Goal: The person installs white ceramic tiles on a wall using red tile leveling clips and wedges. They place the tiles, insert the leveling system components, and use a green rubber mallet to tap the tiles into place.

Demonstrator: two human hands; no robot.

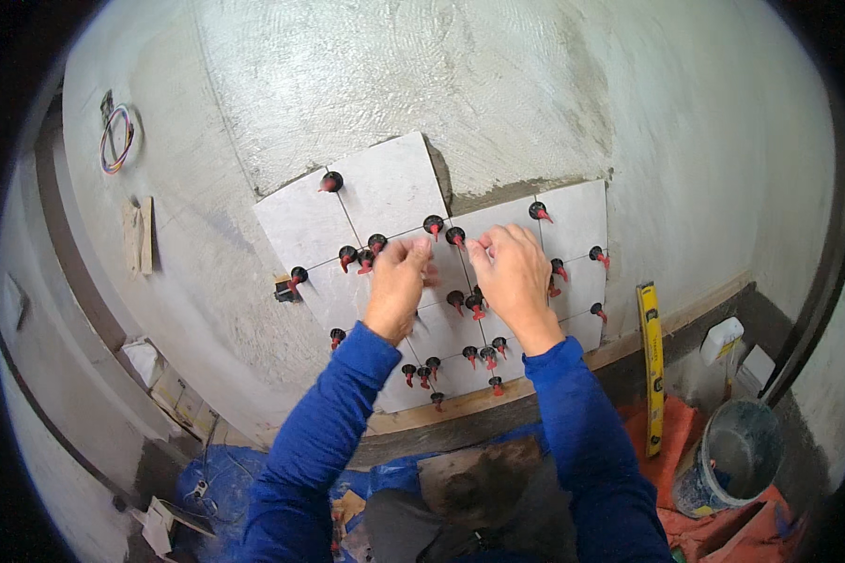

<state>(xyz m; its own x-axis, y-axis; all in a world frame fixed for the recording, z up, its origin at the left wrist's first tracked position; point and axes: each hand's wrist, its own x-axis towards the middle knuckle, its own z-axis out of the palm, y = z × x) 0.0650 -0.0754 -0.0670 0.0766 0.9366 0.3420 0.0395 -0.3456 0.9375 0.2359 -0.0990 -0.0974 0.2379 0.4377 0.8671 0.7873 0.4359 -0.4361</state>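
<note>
Blue-sleeved forearms [319,450] reach from seven and five o'clock toward square pale-grey wall tiles [394,188]. Left hand [400,286] and right hand [516,274] curl their fingers; I cannot tell whether they pinch anything. One round black-and-red clip [455,235] sits at the right hand's ten o'clock.

The grey wall [413,75] carries pale tiles [390,188], with black-and-red clips [331,182] along their joints. Below, blue sheeting [221,483] spreads near left; near right, a bucket [697,477] stands on orange-red sheeting [723,541].
</note>
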